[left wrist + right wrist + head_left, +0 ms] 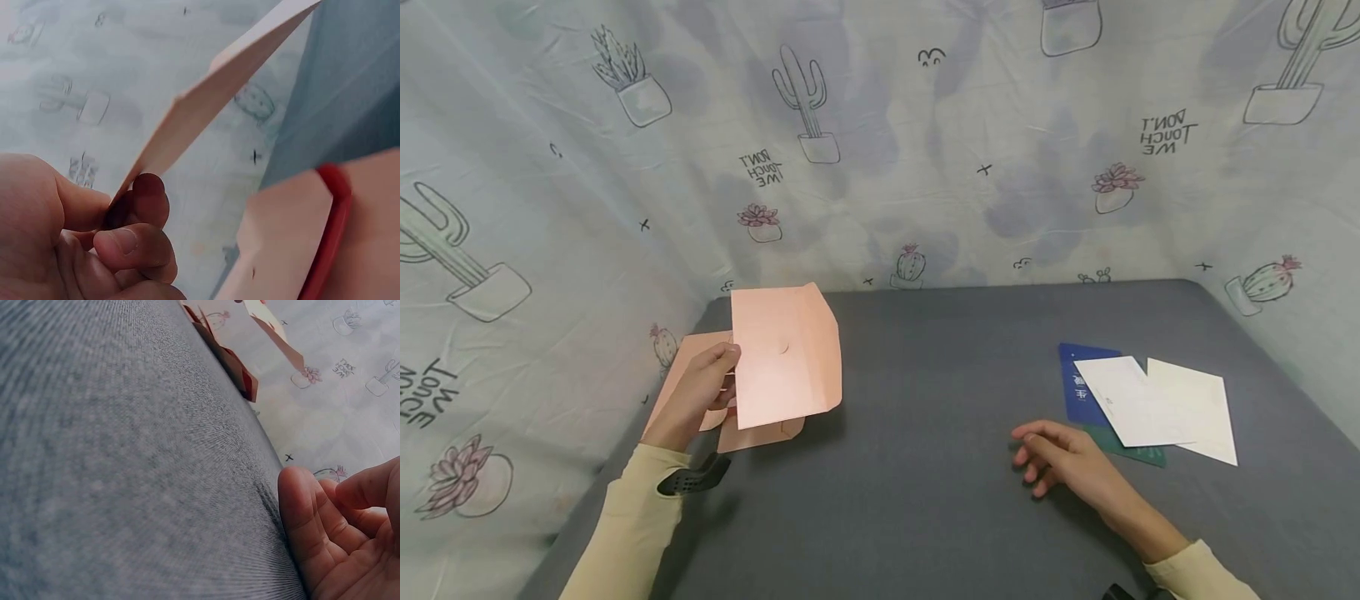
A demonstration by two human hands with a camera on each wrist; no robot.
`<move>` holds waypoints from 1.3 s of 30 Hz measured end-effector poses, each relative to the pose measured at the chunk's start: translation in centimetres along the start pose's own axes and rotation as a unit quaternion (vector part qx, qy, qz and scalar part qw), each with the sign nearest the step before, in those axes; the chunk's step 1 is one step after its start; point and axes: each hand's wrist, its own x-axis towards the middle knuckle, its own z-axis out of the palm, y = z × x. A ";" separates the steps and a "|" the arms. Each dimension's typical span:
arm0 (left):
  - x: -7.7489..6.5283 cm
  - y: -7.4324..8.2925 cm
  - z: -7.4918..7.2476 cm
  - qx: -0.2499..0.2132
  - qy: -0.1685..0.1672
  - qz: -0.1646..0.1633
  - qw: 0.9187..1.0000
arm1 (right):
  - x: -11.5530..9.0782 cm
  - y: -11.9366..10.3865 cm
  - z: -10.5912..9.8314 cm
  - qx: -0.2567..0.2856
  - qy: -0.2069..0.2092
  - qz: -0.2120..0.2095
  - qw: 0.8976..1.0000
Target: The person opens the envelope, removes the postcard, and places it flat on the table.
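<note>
Between thumb and fingers, my left hand (703, 387) pinches a pale pink envelope (782, 358) by its left edge. The envelope is raised above the table, its flap side facing right with a small curved cut near the middle. In the left wrist view the envelope (200, 119) appears nearly edge-on. Behind and below it lie more pink envelopes (763, 435), with a strip of red (334, 187) showing among them. My right hand (1067, 467) is low over the grey table, fingers loosely bent and holding nothing, left of some cards.
Two white sheets (1123, 404) overlap a blue card (1081, 404) and a green card (1138, 454) at the right of the grey table (925, 500). A pale cactus-print cloth (880, 150) hangs around the back and sides of the table.
</note>
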 end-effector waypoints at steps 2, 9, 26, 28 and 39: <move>0.0 -0.5 -0.4 0.001 0.005 -0.001 1.000 | 0.0 0.0 -0.1 -0.001 -0.002 0.000 1.000; 0.1 -2.6 -1.3 -0.005 0.018 -0.014 1.000 | 0.0 -0.1 -0.2 -0.003 -0.005 0.003 1.000; 0.3 -5.9 -1.9 -0.020 0.021 -0.058 0.998 | 0.0 0.2 0.1 0.000 -0.004 -0.004 1.000; 0.3 -6.2 -1.9 -0.019 0.018 -0.060 0.998 | -0.1 0.2 0.0 0.000 -0.005 -0.002 1.000; 0.5 -7.1 -1.7 0.001 0.000 -0.082 0.997 | -0.1 0.2 -0.1 0.002 -0.007 -0.009 1.000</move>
